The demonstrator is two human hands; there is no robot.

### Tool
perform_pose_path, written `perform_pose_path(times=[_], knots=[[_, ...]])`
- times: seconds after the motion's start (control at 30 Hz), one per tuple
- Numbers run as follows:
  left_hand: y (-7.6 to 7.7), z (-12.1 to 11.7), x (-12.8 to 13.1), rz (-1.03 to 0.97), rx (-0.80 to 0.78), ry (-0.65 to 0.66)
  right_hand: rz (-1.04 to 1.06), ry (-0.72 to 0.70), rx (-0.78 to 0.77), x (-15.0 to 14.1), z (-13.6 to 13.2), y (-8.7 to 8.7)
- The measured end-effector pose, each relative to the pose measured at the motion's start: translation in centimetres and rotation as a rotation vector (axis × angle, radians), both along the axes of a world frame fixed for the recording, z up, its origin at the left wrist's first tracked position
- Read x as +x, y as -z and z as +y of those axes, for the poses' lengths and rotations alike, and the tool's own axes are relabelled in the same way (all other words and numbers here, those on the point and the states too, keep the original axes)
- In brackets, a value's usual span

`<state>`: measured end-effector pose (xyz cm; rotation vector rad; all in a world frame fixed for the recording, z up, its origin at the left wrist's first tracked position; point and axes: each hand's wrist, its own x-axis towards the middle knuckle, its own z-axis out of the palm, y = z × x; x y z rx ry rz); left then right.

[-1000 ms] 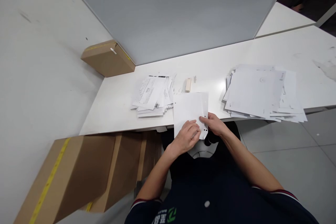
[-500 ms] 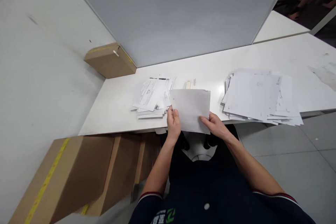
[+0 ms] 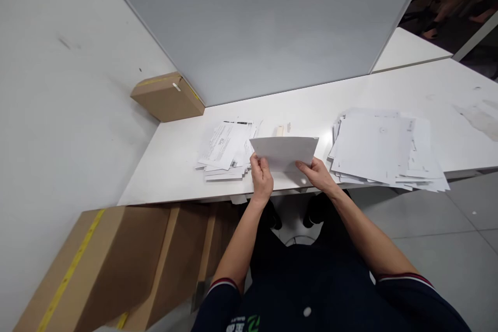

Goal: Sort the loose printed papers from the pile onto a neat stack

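Between my two hands is a white sheet of paper (image 3: 285, 153), tilted up over the table's front edge; whether it is one sheet or several I cannot tell. My left hand (image 3: 262, 176) grips its left side, fingers behind and thumb at the near face. On the right side, my right hand (image 3: 316, 173) pinches it with the thumb on the near face. A stack of printed papers (image 3: 225, 148) lies on the white table just left of my left hand. Farther right sits a larger, uneven pile of papers (image 3: 375, 148), its front sheets overhanging the edge.
A small cream-coloured object (image 3: 279, 130) lies behind the held sheet on the white table (image 3: 155, 176). A grey panel (image 3: 264, 31) rises along the back. One cardboard box (image 3: 169, 97) stands at the back left; larger cardboard boxes (image 3: 101, 264) sit below the table at left.
The held sheet has tipped from lying fairly flat to standing more upright, so it looks shorter. Both hands keep their hold at its sides. The view has shifted slightly.
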<state>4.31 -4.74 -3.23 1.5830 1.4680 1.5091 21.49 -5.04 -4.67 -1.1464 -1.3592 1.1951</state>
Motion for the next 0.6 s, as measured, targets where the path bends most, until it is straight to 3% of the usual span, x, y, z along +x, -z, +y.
perform_pose_path(times=[0.17,0.27,0.37,0.47,0.53,0.6], knots=[[0.2,0.0,0.0,0.019,0.01,0.023,-0.077,-0.002,0.038,-0.1,0.0,0.4],[0.0,0.2,-0.1,-0.001,0.013,0.032,-0.219,0.029,0.114,0.2,0.2,-0.7],[-0.5,0.7,-0.7,-0.098,0.052,0.009,-0.496,0.005,0.252,1.3,0.4,-3.9],[-0.8,1.1,-1.9,-0.161,0.088,-0.006,-0.891,-0.083,0.391,2.3,0.4,-8.8],[-0.5,1.0,-2.8,-0.101,0.072,0.014,-1.179,-0.108,0.421,2.3,0.3,-11.7],[0.4,0.6,-3.6,0.02,0.025,0.058,-1.396,-0.16,0.422,1.8,0.2,-13.3]])
